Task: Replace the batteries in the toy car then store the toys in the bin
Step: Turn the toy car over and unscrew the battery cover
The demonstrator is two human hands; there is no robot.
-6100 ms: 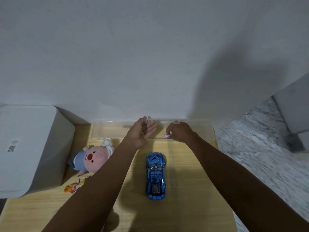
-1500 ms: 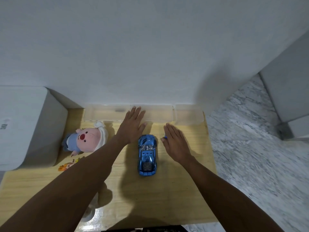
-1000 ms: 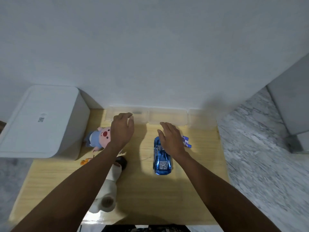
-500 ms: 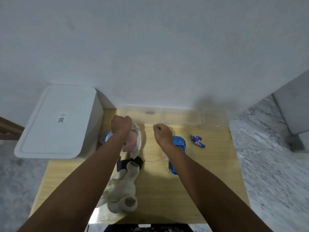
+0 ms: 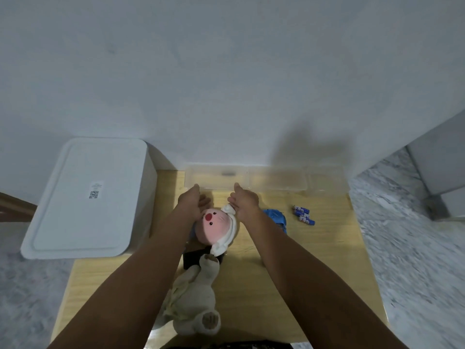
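1. Hands reach forward side by side over the light wooden bench: the left hand is on the left side of a pink-faced plush pig in a white hood, and the right hand is at the top of its hood.
2. Both hands have fairly straight fingers with palms turned inward toward each other, cupping the plush head between them; whether either one truly grasps it cannot be told.
3. Blue toy car lies just right of the right wrist, mostly hidden behind the forearm.
4. Small blue-and-white batteries lie together on the bench, right of the car and apart from it.
5. Cream plush rabbit lies near the bench's front edge, below the pig, its head end next to a dark object under the pig.
6. Clear plastic tray runs along the wall at the back of the bench.
7. White lidded storage bin with a small QR label stands at the left, beside the bench.
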